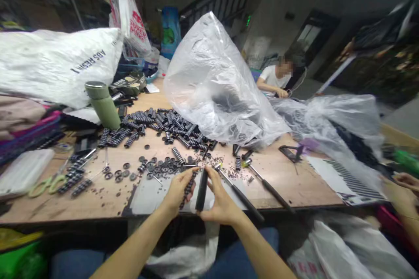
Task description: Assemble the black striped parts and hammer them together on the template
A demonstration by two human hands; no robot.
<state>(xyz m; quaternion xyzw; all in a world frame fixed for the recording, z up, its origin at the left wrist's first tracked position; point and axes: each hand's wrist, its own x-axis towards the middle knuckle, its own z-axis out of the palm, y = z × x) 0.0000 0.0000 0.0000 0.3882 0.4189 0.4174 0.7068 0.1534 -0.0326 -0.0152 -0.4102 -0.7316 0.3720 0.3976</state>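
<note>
My left hand (176,191) is closed around a dark ribbed cylinder (188,191), held upright near the table's front edge. Beside it, my right hand (220,198) grips a smooth black tube (202,189) between thumb and fingers. A white sheet (147,196) lies beneath both hands. Just beyond my fingers are many small black discs (163,165) and scattered tiny dark bits. A hammer (240,194) with a black handle rests right of my right hand, and a second hammer (271,187) lies farther right. Behind them spreads a heap of black-and-white ribbed cylinders (166,124).
A large clear plastic bag (219,83) bulges behind the heap. At left stand a green flask (104,107), scissors (49,185) and a white box (24,172). A striped sheet (347,178) lies at right, near another person's hand (401,196). One person (275,78) sits farther back.
</note>
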